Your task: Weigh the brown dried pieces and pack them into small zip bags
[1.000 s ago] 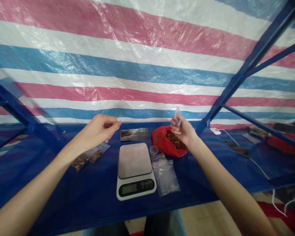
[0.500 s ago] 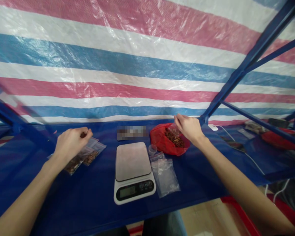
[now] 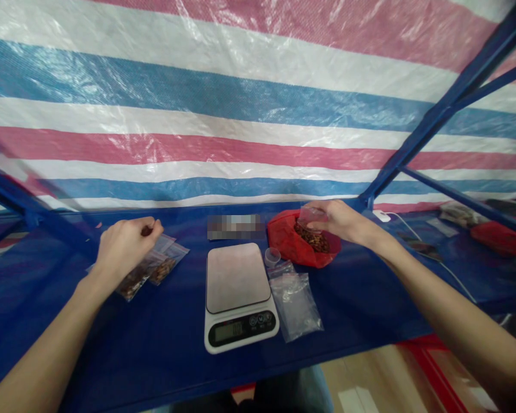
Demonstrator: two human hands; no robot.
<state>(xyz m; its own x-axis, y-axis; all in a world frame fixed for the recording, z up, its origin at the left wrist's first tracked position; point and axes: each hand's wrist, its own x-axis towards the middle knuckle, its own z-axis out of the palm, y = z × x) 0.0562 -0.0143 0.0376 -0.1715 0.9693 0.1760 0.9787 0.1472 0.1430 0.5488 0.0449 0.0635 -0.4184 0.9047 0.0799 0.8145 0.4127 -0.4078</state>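
Note:
My left hand (image 3: 126,244) is closed over the small clear zip bags (image 3: 162,269) of brown pieces on the left. A dark brown bit shows between its fingertips, too small to name. My right hand (image 3: 337,221) reaches over an opened red bag (image 3: 284,241) filled with brown dried pieces (image 3: 316,238). Thin clear plastic (image 3: 313,215) is pinched in its curled fingers; whether it is a bag cannot be made out. Between the hands lies a white kitchen scale (image 3: 238,281), its pan bare and its display lit with what looks like zeros.
A small clear cup (image 3: 272,256) stands beside the scale, with flat unfilled zip bags (image 3: 298,304) below it. Behind the scale lies a blurred-out item (image 3: 235,227). Blue metal posts (image 3: 395,166) and a striped sheet (image 3: 223,149) bound the blue table (image 3: 163,355). A white cable (image 3: 447,269) runs right.
My right hand has lowered closer to the brown pieces in the red bag, its fingers now over them. The left hand stays nearly in place. The view has shifted slightly.

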